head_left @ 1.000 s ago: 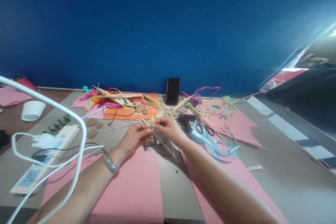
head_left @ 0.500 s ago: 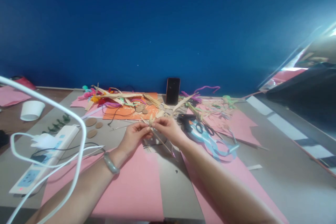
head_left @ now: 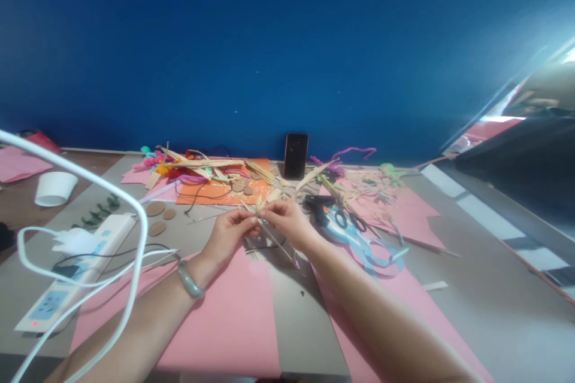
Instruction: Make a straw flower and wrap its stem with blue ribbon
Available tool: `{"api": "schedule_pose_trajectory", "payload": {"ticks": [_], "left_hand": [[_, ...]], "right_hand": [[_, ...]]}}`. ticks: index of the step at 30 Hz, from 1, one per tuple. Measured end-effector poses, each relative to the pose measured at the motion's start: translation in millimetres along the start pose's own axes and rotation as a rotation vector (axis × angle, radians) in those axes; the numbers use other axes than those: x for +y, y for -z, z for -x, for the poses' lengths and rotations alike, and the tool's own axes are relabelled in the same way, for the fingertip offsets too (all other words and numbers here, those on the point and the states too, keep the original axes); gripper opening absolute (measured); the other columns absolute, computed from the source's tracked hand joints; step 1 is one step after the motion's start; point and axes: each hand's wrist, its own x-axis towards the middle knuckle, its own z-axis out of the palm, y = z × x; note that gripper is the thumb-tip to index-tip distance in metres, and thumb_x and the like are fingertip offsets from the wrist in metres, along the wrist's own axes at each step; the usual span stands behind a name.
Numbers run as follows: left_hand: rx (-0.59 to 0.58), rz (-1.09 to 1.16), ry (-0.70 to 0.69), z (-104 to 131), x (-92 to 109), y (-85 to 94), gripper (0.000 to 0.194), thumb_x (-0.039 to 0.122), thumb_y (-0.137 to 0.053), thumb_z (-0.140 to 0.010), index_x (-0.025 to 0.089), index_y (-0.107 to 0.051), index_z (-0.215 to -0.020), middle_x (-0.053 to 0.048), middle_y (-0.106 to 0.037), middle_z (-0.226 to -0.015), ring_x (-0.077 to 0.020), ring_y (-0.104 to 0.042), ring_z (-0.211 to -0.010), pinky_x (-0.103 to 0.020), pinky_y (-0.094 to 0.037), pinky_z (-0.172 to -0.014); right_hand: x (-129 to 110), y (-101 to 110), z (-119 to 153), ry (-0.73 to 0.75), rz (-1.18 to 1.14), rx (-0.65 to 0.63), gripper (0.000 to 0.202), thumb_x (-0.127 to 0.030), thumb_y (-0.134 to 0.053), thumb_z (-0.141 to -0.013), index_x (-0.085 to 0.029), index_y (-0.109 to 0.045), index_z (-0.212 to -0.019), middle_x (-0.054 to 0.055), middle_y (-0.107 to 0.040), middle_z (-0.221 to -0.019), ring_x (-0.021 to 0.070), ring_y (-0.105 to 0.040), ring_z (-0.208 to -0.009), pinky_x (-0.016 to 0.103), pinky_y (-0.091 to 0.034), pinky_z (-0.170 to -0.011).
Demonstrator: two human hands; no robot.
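I counted one phone (head_left: 295,157), with one cup (head_left: 56,189) and three discs (head_left: 155,209) well to its left and one pair of scissors (head_left: 351,218) to its right. A white cable (head_left: 143,230) looped left of it, partly across the power strip (head_left: 51,304). Nearer my camera than the phone, my left hand (head_left: 230,232) and right hand (head_left: 287,221) pinched one small, pale husk (head_left: 259,208).

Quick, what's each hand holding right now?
Left hand: closed, pinching a small pale husk-like piece.
Right hand: closed, pinching the same husk-like piece.
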Motion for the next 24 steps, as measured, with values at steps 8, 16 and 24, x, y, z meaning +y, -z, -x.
{"api": "schedule_pose_trajectory", "payload": {"ticks": [8,16,24], "left_hand": [[-0.036,0.001,-0.029,-1,-5,2.2,0.021,0.028,-0.08,-0.069,0.013,-0.07,-0.079,-0.003,-0.07,-0.07,-0.0134,-0.066,-0.066,-0.024,-0.054,-0.065],[0.1,-0.01,-0.017,-3,2,-0.4,0.029,0.033,-0.081,-0.065,0.012,-0.065,-0.078,-0.003,-0.067,-0.068,-0.0122,-0.065,-0.063,-0.022,-0.052,-0.059],[0.165,-0.003,-0.035,-10,0,6.4,0.036,0.038,-0.082,-0.061,0.012,-0.064,-0.08,-0.003,-0.068,-0.071,-0.0136,-0.067,-0.068,-0.022,-0.054,-0.059]], "right_hand": [[4,-1,-1,-0.02,-0.037,-0.028,0.022,-0.035,-0.071,-0.068,-0.015,-0.064,-0.066,-0.004,-0.055,-0.055,0.0087,-0.044,-0.051,0.022,-0.036,-0.055],[-26,25,2,0.21,0.981,0.118,0.015,-0.027,-0.058,-0.084,-0.015,-0.068,-0.081,0.009,-0.069,-0.085,0.0196,-0.061,-0.074,0.029,-0.042,-0.069],[-26,70,-5,-0.239,1.661,0.16,0.02,-0.019,-0.055,-0.084,-0.008,-0.065,-0.098,0.019,-0.069,-0.09,0.0312,-0.068,-0.087,0.036,-0.045,-0.073]]}}
